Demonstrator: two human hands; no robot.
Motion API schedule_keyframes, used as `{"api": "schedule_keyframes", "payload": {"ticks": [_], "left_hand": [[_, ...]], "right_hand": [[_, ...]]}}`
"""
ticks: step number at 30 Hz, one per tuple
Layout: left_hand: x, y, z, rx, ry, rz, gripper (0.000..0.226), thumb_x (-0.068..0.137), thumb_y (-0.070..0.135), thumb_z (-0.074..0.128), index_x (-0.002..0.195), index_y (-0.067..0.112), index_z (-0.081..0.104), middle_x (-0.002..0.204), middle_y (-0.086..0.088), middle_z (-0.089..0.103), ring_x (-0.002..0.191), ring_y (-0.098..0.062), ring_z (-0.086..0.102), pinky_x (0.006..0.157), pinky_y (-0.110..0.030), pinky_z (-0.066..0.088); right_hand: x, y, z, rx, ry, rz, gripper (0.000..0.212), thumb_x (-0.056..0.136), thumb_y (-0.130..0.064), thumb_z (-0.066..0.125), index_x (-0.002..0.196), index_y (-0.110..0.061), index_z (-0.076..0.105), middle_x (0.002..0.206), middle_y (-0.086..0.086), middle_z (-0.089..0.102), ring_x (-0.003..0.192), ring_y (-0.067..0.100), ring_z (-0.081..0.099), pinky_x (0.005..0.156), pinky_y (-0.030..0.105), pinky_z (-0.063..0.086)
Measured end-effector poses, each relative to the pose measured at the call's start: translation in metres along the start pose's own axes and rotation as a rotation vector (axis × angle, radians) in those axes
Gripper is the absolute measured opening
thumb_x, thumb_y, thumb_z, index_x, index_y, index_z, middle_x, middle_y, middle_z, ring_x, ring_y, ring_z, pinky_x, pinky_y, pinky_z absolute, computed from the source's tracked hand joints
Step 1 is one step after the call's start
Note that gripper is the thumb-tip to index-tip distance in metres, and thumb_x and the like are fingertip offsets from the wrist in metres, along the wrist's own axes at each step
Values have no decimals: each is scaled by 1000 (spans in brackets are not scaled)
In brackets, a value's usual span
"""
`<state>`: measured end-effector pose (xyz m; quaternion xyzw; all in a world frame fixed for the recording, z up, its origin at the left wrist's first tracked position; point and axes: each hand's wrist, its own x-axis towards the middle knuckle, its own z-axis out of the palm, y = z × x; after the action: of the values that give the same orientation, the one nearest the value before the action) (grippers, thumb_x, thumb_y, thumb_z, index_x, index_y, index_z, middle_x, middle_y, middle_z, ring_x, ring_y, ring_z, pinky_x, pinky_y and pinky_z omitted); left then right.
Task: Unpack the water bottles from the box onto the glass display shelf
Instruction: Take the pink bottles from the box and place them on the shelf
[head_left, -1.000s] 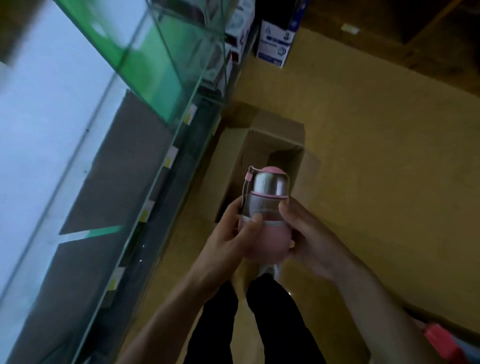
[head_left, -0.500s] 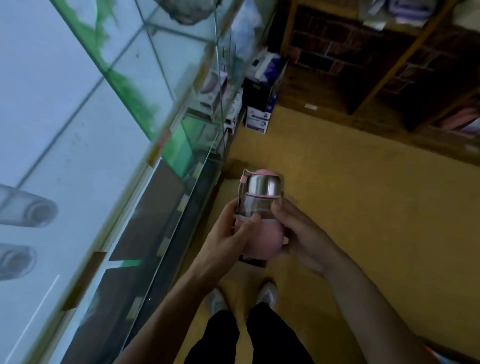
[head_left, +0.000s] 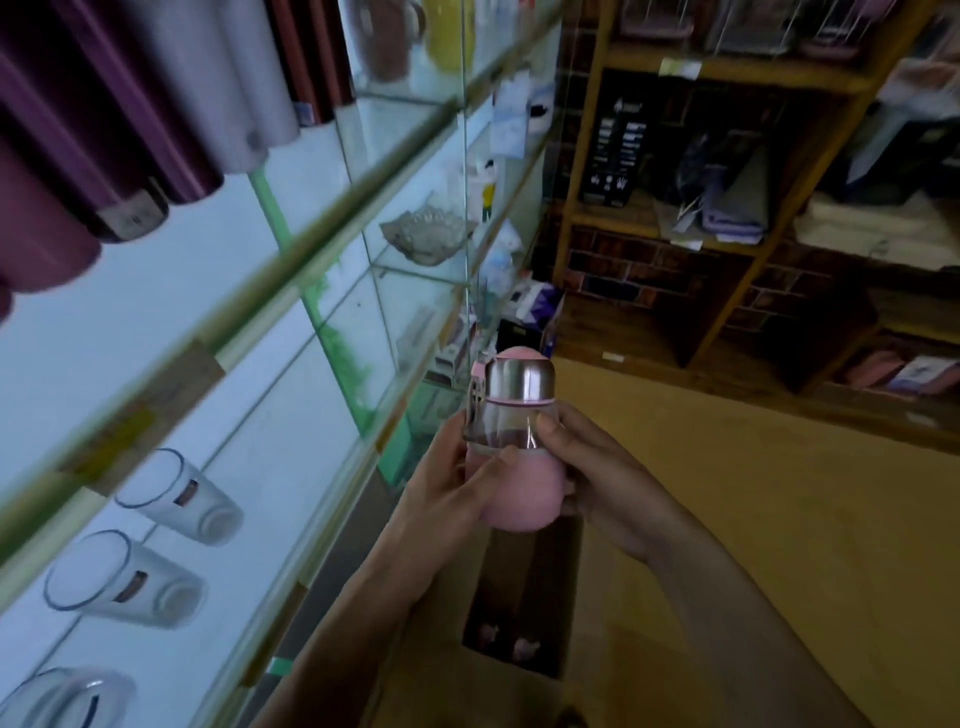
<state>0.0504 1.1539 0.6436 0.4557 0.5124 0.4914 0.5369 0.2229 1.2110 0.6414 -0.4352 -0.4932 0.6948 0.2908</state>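
Bottle (head_left: 511, 431) stands upright in mid-air, gripped from both sides: pink base, clear middle, steel cap with a pink top and a strap down the side by the left fingers. Left hand (head_left: 447, 488) curls round the base, its thumb (head_left: 496, 462) pressed across the front where clear meets pink. Right hand (head_left: 602, 483) wraps the other side, its thumb (head_left: 556, 428) lying on the clear band, slightly above the left thumb. The remaining fingers go behind the bottle and I cannot tell how they lie.

Just beyond the left knuckles runs the front edge of a glass shelf (head_left: 291, 426); the bottle is near that edge but not over it. Farther out past the left fingers, 3 clear tumblers (head_left: 179, 493) lie along the glass, with bare glass between them and the edge nearest the hand. Above the fingertips a second glass edge crosses, carrying dark flasks (head_left: 156, 130).

Below both wrists sits the open box (head_left: 519, 582), 2 pink caps (head_left: 488, 634) showing in its bottom. Out from the right fingers spreads tan floor (head_left: 779, 545), then a wooden rack (head_left: 727, 218) well apart.
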Motion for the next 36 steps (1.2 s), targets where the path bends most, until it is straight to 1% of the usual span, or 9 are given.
{"api": "schedule_keyframes", "payload": {"ticks": [3,8,13,18,21,24,29,32,36], "left_hand": [[-1,23,-7,27,27,74,47,90,33,68,135,30,55,128,8,69,115,-12,67,97,-51,56],[-3,55,-19,61,45,176,51,87,36,67,136,32,54,126,9,70,113,-10,68,91,-45,58],[0,83,-28,90,58,223,56,87,42,70,139,32,53,132,1,67,120,-24,65,92,-61,56],[4,106,-34,119,107,275,66,79,54,72,139,35,52,132,2,66,121,-24,64,94,-60,55],[6,116,-37,141,160,316,67,76,57,71,138,39,53,130,4,67,119,-21,65,95,-58,55],[8,129,-37,177,215,356,60,85,46,69,141,37,51,129,3,68,117,-21,66,95,-58,55],[11,152,-40,161,284,385,54,90,43,69,140,34,53,131,0,66,120,-29,64,94,-60,55],[9,161,-41,154,345,405,53,88,41,69,139,36,53,130,1,67,120,-30,63,94,-58,56],[1,168,-42,166,427,446,52,86,41,69,135,40,54,124,3,70,113,-23,67,92,-51,59]], "right_hand": [[-2,-26,12,-8,-17,-72,44,95,-48,57,138,-35,60,132,-4,70,118,19,69,96,55,58],[-2,-59,26,-33,-55,-193,43,99,-50,60,139,-37,60,138,-3,67,126,22,64,103,63,52],[6,-83,31,-26,-92,-257,63,88,-60,70,145,-37,55,144,-2,62,129,24,62,103,65,51],[19,-106,32,-41,-123,-297,82,77,-69,77,149,-42,49,151,-2,55,132,26,60,99,61,55],[25,-122,34,-89,-191,-340,64,88,-62,70,146,-41,52,145,-1,61,129,27,62,99,66,53],[27,-143,39,-139,-253,-390,43,99,-51,58,140,-39,57,138,0,66,126,30,64,100,68,51],[35,-177,49,-179,-343,-438,40,99,-50,53,137,-40,59,132,-6,70,119,22,68,83,45,59],[40,-189,55,-195,-393,-462,37,100,-48,52,135,-41,61,130,-6,71,120,20,68,98,55,57],[48,-201,65,-213,-465,-481,38,97,-51,55,133,-39,63,129,-2,71,120,22,68,100,62,54]]}}
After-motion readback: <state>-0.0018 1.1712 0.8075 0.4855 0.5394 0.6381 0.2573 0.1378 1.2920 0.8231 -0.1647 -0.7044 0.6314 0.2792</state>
